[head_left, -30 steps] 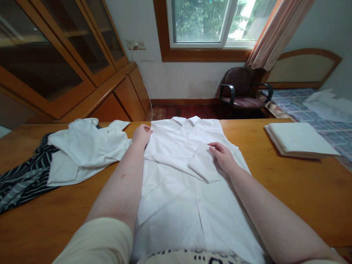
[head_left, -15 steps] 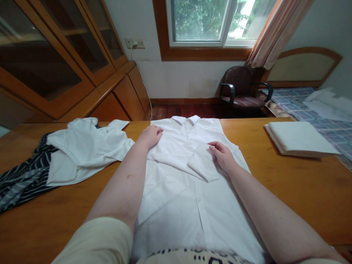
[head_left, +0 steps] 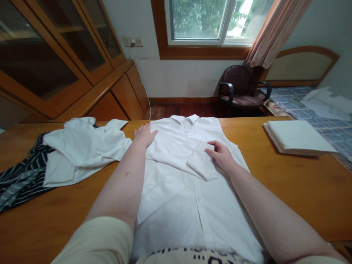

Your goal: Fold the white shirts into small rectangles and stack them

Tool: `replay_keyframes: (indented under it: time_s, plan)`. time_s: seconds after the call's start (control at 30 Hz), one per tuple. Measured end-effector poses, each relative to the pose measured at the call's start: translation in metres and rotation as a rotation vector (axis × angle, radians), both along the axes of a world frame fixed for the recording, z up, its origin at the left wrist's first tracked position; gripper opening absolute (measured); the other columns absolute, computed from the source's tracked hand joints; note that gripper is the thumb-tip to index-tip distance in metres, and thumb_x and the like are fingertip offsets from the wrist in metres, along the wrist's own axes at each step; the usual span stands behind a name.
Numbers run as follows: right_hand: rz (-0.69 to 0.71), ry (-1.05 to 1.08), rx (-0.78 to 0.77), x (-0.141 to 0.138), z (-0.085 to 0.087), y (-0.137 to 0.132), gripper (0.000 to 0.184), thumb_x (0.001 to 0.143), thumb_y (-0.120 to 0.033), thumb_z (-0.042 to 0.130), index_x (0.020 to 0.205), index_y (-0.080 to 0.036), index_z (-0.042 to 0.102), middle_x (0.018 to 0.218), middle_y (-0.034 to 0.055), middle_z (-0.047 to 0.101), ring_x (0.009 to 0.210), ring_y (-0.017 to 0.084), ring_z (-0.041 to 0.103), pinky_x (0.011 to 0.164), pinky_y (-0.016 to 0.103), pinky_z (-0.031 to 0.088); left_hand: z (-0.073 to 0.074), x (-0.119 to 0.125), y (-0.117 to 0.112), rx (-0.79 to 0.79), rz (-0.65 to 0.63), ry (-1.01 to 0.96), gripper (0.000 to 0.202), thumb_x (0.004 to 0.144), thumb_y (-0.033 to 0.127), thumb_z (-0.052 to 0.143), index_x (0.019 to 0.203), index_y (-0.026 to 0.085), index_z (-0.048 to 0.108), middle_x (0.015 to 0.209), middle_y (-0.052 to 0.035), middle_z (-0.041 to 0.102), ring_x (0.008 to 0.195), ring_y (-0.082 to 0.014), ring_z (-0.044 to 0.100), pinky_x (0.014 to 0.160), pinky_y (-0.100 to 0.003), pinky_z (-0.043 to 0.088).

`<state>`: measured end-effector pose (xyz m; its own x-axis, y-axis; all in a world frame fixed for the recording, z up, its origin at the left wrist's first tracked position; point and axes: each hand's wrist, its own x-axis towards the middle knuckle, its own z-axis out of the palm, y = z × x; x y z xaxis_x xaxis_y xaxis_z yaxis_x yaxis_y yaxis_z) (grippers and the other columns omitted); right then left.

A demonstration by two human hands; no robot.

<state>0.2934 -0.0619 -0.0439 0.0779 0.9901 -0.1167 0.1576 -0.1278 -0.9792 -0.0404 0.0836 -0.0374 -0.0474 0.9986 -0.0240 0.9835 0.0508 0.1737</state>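
Observation:
A white button-up shirt (head_left: 167,201) lies front up on the table, its collar at the far edge. One sleeve (head_left: 199,161) is folded across the chest, with its cuff end towards the right. My left hand (head_left: 145,135) rests flat on the shirt's left shoulder edge, fingers spread. At the cuff end of the folded sleeve, my right hand (head_left: 220,154) has thumb and forefinger closed on the fabric. The lower hem is hidden near my body.
The wooden table (head_left: 288,194) also holds a heap of white clothing (head_left: 88,150) over a black striped garment (head_left: 24,176) on the left. A folded white stack (head_left: 298,135) lies at the right. Beyond stand a brown armchair (head_left: 238,86), a bed (head_left: 291,101) and a cabinet (head_left: 101,95).
My left hand has shifted slightly left and its fingers have spread out over the shirt's shoulder edge. My right hand stays at the cuff, its fingers slightly shifted.

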Motion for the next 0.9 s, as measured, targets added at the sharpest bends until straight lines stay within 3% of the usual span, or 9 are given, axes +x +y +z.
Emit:
replay_keyframes:
  time_s: [0.07,0.13,0.23,0.3,0.43,0.53,0.63,0.8,0.9]
  plan:
    - [-0.004,0.001,-0.001,0.000,0.001,0.000,0.038,0.070,-0.042,0.070,0.101,-0.021,0.061,0.060,-0.0063,0.049,0.045,0.010,0.044,0.040,0.024,0.034,0.002,-0.002,0.000,0.079,0.025,-0.035,0.063,0.087,0.044,0.045,0.143,0.017,0.039,0.138,-0.0180,0.050,0.127,-0.0343,0.046,0.105,-0.050,0.035]
    - [-0.001,0.012,0.003,-0.001,0.001,-0.001,0.037,0.071,-0.043,0.069,0.101,-0.021,0.061,0.060,-0.0062,0.050,0.045,0.009,0.044,0.040,0.024,0.034,0.002,-0.002,0.000,0.122,-0.018,-0.049,0.059,0.086,0.042,0.046,0.141,0.021,0.043,0.138,-0.0152,0.050,0.126,-0.0319,0.046,0.104,-0.045,0.037]
    - [0.005,0.010,0.013,0.000,0.001,-0.001,0.036,0.073,-0.043,0.068,0.101,-0.021,0.061,0.061,-0.0059,0.051,0.045,0.009,0.045,0.041,0.023,0.034,0.001,0.000,-0.002,0.048,-0.108,0.007,0.055,0.088,0.047,0.042,0.141,0.030,0.044,0.152,-0.0088,0.034,0.138,-0.0339,0.029,0.112,-0.052,0.021]
    - [0.002,0.002,0.019,0.000,0.001,-0.001,0.036,0.073,-0.042,0.067,0.101,-0.021,0.061,0.061,-0.0058,0.051,0.046,0.009,0.045,0.041,0.023,0.034,-0.001,0.003,-0.001,-0.031,-0.098,0.039,0.056,0.090,0.051,0.035,0.142,0.034,0.041,0.157,-0.0054,0.023,0.142,-0.0371,0.016,0.112,-0.060,0.011]
    - [-0.001,0.017,0.004,0.000,0.003,-0.001,0.035,0.074,-0.042,0.066,0.101,-0.020,0.061,0.062,-0.0054,0.052,0.046,0.009,0.045,0.042,0.022,0.034,-0.002,0.004,0.000,-0.030,-0.059,0.041,0.056,0.091,0.051,0.033,0.142,0.032,0.042,0.157,-0.0029,0.022,0.144,-0.0381,0.007,0.110,-0.066,0.005]
    - [-0.005,0.013,0.009,0.000,0.003,-0.001,0.035,0.074,-0.043,0.066,0.101,-0.020,0.061,0.062,-0.0053,0.052,0.046,0.009,0.045,0.042,0.022,0.035,0.000,0.002,0.001,0.096,-0.018,0.005,0.044,0.089,0.043,0.042,0.127,0.028,0.058,0.149,-0.0065,0.038,0.141,-0.0353,0.021,0.112,-0.059,0.016]
    - [-0.007,0.003,0.017,0.000,0.003,-0.001,0.036,0.074,-0.043,0.067,0.100,-0.020,0.061,0.061,-0.0056,0.051,0.046,0.009,0.045,0.041,0.022,0.034,0.000,-0.002,0.002,0.206,0.040,-0.040,0.030,0.086,0.034,0.048,0.106,0.024,0.069,0.126,-0.0108,0.058,0.125,-0.0322,0.044,0.105,-0.048,0.036]
    - [-0.009,0.028,0.020,-0.001,0.002,-0.001,0.036,0.073,-0.043,0.068,0.100,-0.019,0.061,0.059,-0.0062,0.049,0.044,0.008,0.043,0.040,0.022,0.033,0.002,-0.007,0.003,0.259,0.192,-0.162,0.029,0.081,0.029,0.054,0.108,0.020,0.063,0.111,-0.0118,0.063,0.103,-0.0277,0.059,0.088,-0.040,0.048]
    - [-0.007,0.043,0.020,-0.001,0.001,-0.001,0.036,0.074,-0.044,0.067,0.101,-0.020,0.061,0.059,-0.0063,0.049,0.044,0.008,0.042,0.040,0.022,0.032,0.004,-0.007,0.001,0.272,0.141,-0.188,0.028,0.082,0.028,0.051,0.106,0.020,0.064,0.109,-0.0099,0.065,0.102,-0.0251,0.059,0.088,-0.037,0.047]
